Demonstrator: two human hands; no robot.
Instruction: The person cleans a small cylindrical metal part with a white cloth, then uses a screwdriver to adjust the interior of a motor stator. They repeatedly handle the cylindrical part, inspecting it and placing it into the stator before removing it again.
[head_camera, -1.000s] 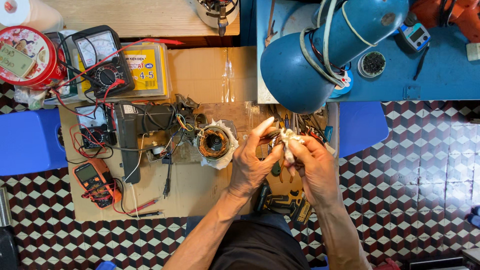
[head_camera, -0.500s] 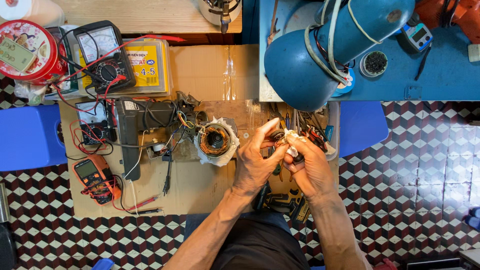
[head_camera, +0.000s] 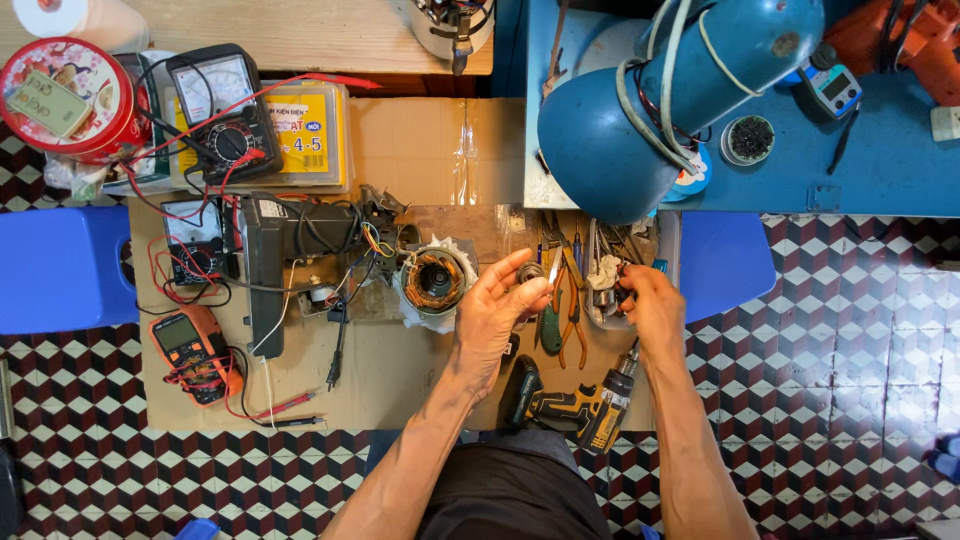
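Hands parted; left hand (head_camera: 497, 312) fingers pinch small metal part (head_camera: 531, 273).

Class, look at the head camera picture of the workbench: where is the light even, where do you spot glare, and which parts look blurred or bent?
Head view: light is soft and even, with faint shadows under the hands; glare streaks the clear tape on the cardboard; the left hand and right hand are fairly sharp, though the small part between them is too small to tell; the blue lamp bulges large near the lens.

Blue lamp shade (head_camera: 625, 150); orange multimeter (head_camera: 192, 350); red round tin (head_camera: 62, 95); maroon-and-white checkered floor (head_camera: 850, 400); yellow-black drill (head_camera: 580, 405); copper-coloured winding (head_camera: 434, 282).
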